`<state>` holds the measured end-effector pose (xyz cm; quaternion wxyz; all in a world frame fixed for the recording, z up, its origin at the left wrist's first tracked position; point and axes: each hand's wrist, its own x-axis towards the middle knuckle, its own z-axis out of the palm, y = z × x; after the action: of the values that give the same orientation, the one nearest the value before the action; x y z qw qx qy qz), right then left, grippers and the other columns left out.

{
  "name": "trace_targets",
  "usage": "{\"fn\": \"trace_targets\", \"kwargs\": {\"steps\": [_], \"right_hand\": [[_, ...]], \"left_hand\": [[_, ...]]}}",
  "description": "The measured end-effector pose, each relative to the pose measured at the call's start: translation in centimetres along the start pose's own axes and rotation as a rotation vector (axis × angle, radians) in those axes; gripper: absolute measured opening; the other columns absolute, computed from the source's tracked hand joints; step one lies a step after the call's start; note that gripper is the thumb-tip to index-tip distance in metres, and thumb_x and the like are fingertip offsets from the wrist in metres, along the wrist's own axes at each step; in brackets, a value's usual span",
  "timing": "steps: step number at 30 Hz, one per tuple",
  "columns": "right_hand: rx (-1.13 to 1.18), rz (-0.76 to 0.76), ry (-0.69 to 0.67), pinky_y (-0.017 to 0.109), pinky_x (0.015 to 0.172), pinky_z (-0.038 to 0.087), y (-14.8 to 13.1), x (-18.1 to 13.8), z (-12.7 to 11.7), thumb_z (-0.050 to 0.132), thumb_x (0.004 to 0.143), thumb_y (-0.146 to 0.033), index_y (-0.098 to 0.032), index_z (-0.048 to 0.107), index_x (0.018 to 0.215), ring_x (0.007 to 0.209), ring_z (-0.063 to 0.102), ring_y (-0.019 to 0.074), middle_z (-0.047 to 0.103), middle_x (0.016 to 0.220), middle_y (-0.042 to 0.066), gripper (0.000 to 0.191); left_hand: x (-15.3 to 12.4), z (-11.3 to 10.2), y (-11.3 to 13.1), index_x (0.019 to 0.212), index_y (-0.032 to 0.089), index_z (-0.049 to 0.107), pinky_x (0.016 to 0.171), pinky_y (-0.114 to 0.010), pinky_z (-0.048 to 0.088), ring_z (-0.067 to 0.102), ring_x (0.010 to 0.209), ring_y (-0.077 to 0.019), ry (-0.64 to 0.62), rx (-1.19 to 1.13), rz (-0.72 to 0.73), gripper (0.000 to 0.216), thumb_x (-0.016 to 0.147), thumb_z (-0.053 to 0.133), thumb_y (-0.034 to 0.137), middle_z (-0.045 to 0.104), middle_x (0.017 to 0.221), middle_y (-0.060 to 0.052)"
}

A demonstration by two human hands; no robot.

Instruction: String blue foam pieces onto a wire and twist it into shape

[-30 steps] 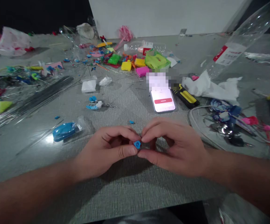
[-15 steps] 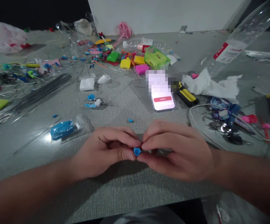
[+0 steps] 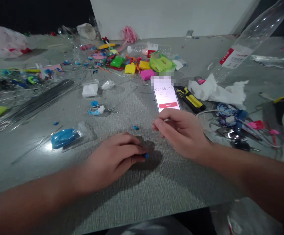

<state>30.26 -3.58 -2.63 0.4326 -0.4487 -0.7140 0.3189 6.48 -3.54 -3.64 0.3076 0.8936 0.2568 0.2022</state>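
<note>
My left hand (image 3: 117, 158) is low over the table, thumb and fingers closed on a small blue clay rose (image 3: 145, 155); only a bit of its blue shows past the fingertips. My right hand (image 3: 181, 132) is raised to the right, just in front of the phone (image 3: 166, 94), with fingers loosely curled and nothing visible in them. A small blue clay piece (image 3: 135, 127) lies on the table between the hands. To the left is a bag of blue clay (image 3: 63, 138). Beyond it, blue and white clay pieces (image 3: 97, 108) lie with thin wires.
A black-and-yellow cutter (image 3: 192, 100) and crumpled tissue (image 3: 217, 89) lie right of the phone. A clear bottle (image 3: 240, 55) stands tilted at the right, near a cable and keys (image 3: 238, 134). Wire bundles (image 3: 41, 99) lie left; colourful clay packs (image 3: 130, 69) are at the back.
My right hand has let go of the blue rose and moved up and right, covering the phone's lower edge. My left hand still holds the rose, now turned palm down.
</note>
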Motion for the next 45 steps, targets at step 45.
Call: {"fn": "trace_targets", "kwargs": {"steps": [45], "right_hand": [[-0.140, -0.255, -0.195, 0.026, 0.070, 0.048, 1.0, -0.1, 0.9, 0.062, 0.094, -0.020, -0.015, 0.068, 0.102, 0.076, 0.062, 0.0125, 0.070, 0.088, 0.004, 0.011]], "left_hand": [[0.5, -0.3, 0.3, 0.108, 0.028, 0.074, 0.082, -0.027, 0.057, 0.072, 0.092, -0.0160, 0.288, -0.272, -0.416, 0.014, 0.096, 0.066, 0.032, 0.078, 0.103, 0.000]]}}
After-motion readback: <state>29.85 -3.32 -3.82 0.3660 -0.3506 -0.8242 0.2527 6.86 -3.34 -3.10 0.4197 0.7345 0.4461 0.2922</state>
